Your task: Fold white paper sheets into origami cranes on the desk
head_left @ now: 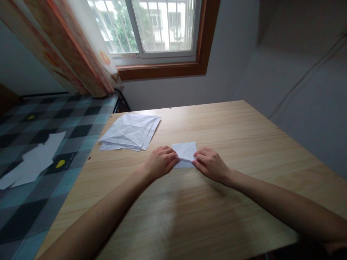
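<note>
A small white sheet of paper [185, 148] lies on the wooden table in front of me, with a raised fold running across it from side to side. My left hand [162, 161] pinches the left end of that fold between thumb and fingers. At the right end, my right hand [210, 163] pinches the same fold. Below the fold, a flat strip of the paper rests on the tabletop. Parts of both side edges are hidden under my fingers.
Creased white sheets [130, 131] lie stacked at the table's [244, 144] far left corner. Left of the table, more white paper [38, 159] rests on a checked cloth [24, 213]. A window [165, 29] and a curtain [81, 47] are beyond.
</note>
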{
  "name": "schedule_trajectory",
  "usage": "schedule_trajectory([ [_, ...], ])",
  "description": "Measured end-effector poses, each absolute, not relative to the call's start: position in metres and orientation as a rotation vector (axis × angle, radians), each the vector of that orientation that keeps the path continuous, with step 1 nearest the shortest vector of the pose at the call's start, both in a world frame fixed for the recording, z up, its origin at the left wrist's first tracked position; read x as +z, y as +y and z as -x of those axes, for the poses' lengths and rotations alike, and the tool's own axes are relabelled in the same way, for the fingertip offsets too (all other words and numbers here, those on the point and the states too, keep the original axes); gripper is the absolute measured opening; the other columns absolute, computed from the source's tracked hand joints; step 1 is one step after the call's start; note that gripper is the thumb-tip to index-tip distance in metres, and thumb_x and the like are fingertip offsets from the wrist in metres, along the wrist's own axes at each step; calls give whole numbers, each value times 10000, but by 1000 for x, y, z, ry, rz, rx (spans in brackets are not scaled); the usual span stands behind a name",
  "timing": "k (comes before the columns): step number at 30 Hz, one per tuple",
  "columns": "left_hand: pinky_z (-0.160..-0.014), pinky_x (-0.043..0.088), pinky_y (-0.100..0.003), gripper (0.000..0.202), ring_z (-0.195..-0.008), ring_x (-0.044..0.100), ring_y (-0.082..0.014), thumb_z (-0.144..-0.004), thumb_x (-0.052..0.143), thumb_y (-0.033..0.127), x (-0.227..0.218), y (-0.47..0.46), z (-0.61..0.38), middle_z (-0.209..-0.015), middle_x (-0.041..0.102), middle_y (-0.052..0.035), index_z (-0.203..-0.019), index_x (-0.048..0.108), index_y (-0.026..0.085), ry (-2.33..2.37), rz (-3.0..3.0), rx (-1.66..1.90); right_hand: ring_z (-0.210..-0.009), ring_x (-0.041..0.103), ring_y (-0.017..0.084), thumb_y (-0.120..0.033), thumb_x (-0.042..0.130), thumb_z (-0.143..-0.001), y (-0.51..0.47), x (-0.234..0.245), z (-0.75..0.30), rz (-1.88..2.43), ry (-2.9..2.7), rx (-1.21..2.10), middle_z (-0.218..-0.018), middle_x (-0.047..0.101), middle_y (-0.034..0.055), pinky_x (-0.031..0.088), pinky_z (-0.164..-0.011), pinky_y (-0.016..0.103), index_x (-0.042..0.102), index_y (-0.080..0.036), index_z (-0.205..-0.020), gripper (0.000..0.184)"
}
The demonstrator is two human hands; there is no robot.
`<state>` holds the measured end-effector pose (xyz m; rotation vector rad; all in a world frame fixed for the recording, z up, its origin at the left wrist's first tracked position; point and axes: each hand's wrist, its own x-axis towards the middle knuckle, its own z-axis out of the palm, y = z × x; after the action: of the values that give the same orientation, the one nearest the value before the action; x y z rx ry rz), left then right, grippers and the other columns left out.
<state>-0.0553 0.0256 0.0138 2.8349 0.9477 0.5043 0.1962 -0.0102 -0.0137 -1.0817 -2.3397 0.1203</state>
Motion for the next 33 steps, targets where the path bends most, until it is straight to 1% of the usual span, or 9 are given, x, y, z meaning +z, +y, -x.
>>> schedule_trajectory([
  [2, -817, 496, -342, 316, -845, 619, -188, -984, 464, 328, 10, 30, 54, -855, 702, -66, -807, 681, 183, 1028, -2775, 577, -870, 602, 233, -261, 532, -954, -10, -12, -195, 1099, -2340, 119, -901, 704, 94, 484, -829, 380, 613, -191, -753, 228],
  [6, -803, 503, -361, 250, -847, 593, -209, -930, 569, 333, 5, 34, 49, -869, 686, -71, -749, 645, 178, 1187, -2741, 584, -874, 596, 245, -268, 566, -940, -9, -11, -193, 1150, -2365, 99, -878, 693, 96, 488, -826, 390, 625, -189, -793, 177],
  [10, -869, 494, -394, 151, -961, 588, -233, -921, 581, 307, 3, 33, 47, -1017, 682, -87, -946, 662, 182, 1211, -2810, 595, -969, 622, 253, -233, 544, -955, -9, -13, -194, 1076, -2395, 18, -1026, 717, 113, 496, -885, 422, 672, -182, -994, 143],
  [12, -909, 475, -412, 204, -1049, 575, -246, -949, 531, 280, 4, 31, 46, -1155, 663, -105, -1087, 650, 189, 1168, -2902, 593, -1083, 628, 249, -183, 506, -972, -8, -15, -193, 932, -2451, -39, -1156, 709, 117, 494, -948, 428, 677, -185, -1095, 211],
  [14, -923, 456, -415, 239, -1094, 568, -247, -976, 468, 242, 5, 30, 45, -1203, 660, -105, -1126, 649, 202, 1007, -3031, 498, -1139, 637, 238, -131, 481, -975, -6, -16, -192, 781, -2524, -76, -1207, 703, 124, 508, -976, 413, 681, -169, -1139, 261],
  [18, -906, 454, -370, 248, -1027, 605, -217, -990, 428, 208, 8, 31, 45, -1047, 712, -85, -1007, 675, 189, 653, -3139, 283, -1108, 681, 227, -99, 456, -978, -3, -16, -192, 651, -2631, -121, -1198, 717, 134, 556, -967, 384, 684, -129, -1169, 299],
  [22, -925, 474, -357, 297, -1010, 629, -205, -998, 386, 222, 7, 33, 50, -1082, 713, -101, -1093, 664, 182, 603, -3128, 259, -1121, 682, 221, -108, 421, -994, -6, -12, -201, 589, -2679, -160, -1195, 723, 122, 577, -959, 369, 684, -122, -1174, 318],
  [28, -1042, 442, -389, 340, -1125, 620, -220, -969, 390, 187, 3, 36, 59, -1199, 702, -98, -1175, 660, 184, 629, -3122, 259, -1087, 700, 217, -105, 433, -989, -21, -6, -223, 545, -2664, -117, -1157, 741, 105, 589, -949, 369, 689, -137, -1167, 313],
  [33, -1132, 328, -491, 315, -1324, 496, -291, -878, 505, 200, 12, 35, 63, -1231, 703, -55, -1134, 689, 201, 743, -3111, 224, -1077, 702, 214, -90, 415, -978, -32, -4, -224, 560, -2643, -62, -1141, 743, 119, 592, -938, 379, 684, -142, -1165, 332],
])
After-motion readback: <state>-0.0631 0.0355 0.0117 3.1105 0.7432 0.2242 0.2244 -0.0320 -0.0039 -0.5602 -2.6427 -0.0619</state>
